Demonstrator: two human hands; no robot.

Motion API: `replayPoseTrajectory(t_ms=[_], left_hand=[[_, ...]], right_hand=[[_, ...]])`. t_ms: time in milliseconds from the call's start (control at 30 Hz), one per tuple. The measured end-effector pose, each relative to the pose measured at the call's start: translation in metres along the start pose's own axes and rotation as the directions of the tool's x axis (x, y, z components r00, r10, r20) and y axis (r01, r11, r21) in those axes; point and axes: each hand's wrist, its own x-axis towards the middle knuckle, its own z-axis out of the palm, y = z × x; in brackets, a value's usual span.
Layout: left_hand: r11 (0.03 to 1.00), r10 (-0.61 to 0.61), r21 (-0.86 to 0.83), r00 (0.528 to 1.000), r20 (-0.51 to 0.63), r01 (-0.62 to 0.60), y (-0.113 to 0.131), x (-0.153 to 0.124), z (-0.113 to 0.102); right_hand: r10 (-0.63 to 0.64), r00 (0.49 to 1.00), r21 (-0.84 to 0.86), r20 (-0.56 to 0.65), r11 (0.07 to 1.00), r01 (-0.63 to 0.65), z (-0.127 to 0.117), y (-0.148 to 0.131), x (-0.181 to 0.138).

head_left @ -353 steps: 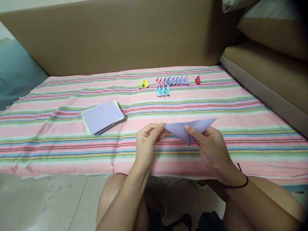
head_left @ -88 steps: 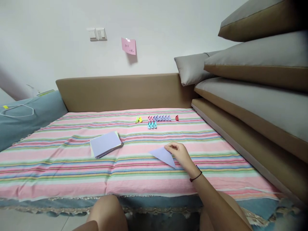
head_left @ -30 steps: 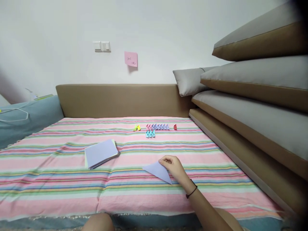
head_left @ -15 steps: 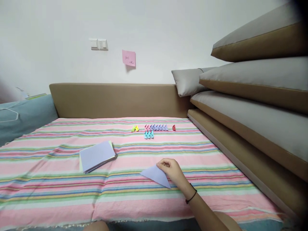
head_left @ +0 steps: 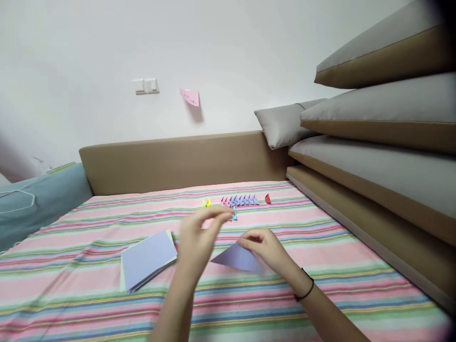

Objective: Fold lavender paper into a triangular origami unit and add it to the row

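Observation:
My right hand (head_left: 265,248) pinches the top corner of a lilac paper folded into a triangle (head_left: 235,258), which lies on the striped cloth (head_left: 320,247). My left hand (head_left: 199,237) hovers just left of the triangle, blurred by motion, fingers held together and pointing right with nothing seen in them. A stack of square paper sheets (head_left: 147,259), lilac on top, lies to the left of both hands. Behind the hands stands a row of small folded paper pieces (head_left: 242,200): yellow-green, pink, several lilac, a few blue in front, and one red (head_left: 267,198) apart at the right.
A tan padded backrest (head_left: 178,159) runs behind the cloth. Grey and tan cushions (head_left: 374,123) are stacked along the right. A teal cover (head_left: 32,204) lies at the left. On the wall hang a light switch (head_left: 147,86) and a pink note (head_left: 189,96).
My left hand has come up into view beside the triangle. My right hand still holds the triangle's corner. The view has tilted and shifted slightly.

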Motion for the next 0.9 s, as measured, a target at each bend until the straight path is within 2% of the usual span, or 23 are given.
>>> replayPoseTrajectory(t_ms=[100, 133, 233, 333, 433, 567, 667, 767, 833, 900], left_hand=[[0.998, -0.052, 0.056, 0.964, 0.261, 0.039, -0.028, -0.002, 0.031], [0.994, -0.094, 0.086, 0.947, 0.307, 0.071, -0.037, -0.005, 0.041], [0.982, -0.185, 0.105, 0.923, 0.338, 0.159, -0.059, -0.019, 0.059], [0.959, -0.282, 0.082, 0.895, 0.344, 0.271, -0.068, -0.027, 0.063], [0.932, -0.334, -0.022, 0.88, 0.337, 0.362, -0.072, -0.028, 0.061], [0.925, -0.337, -0.071, 0.894, 0.295, 0.372, -0.079, -0.027, 0.054], [0.929, -0.338, -0.049, 0.896, 0.288, 0.366, -0.084, -0.027, 0.044], [0.94, -0.34, 0.02, 0.927, 0.156, 0.341, -0.084, -0.028, 0.037], [0.937, -0.344, -0.031, 0.935, 0.088, 0.348, -0.082, -0.03, 0.038], [0.913, -0.359, -0.159, 0.925, 0.125, 0.376, -0.08, -0.032, 0.043]], right_hand=[[-0.067, 0.996, -0.142, -0.064, 0.988, 0.058, -0.003, 0.013, 0.002], [-0.067, 0.994, -0.188, -0.083, 0.981, 0.051, -0.004, 0.019, 0.0], [-0.014, 0.993, -0.267, -0.119, 0.964, -0.018, -0.007, 0.032, -0.008], [0.048, 0.983, -0.25, -0.179, 0.964, -0.093, -0.009, 0.036, -0.012], [0.074, 0.979, -0.225, -0.19, 0.967, -0.116, -0.012, 0.036, -0.01], [0.108, 0.944, -0.186, -0.31, 0.967, -0.172, -0.026, 0.038, -0.009], [0.139, 0.928, -0.123, -0.345, 0.974, -0.192, -0.039, 0.037, -0.011], [0.156, 0.915, -0.041, -0.371, 0.982, -0.184, -0.045, 0.032, -0.013], [0.174, 0.914, -0.008, -0.365, 0.982, -0.19, -0.045, 0.03, -0.014], [0.195, 0.928, 0.012, -0.317, 0.979, -0.202, -0.041, 0.029, -0.016]])
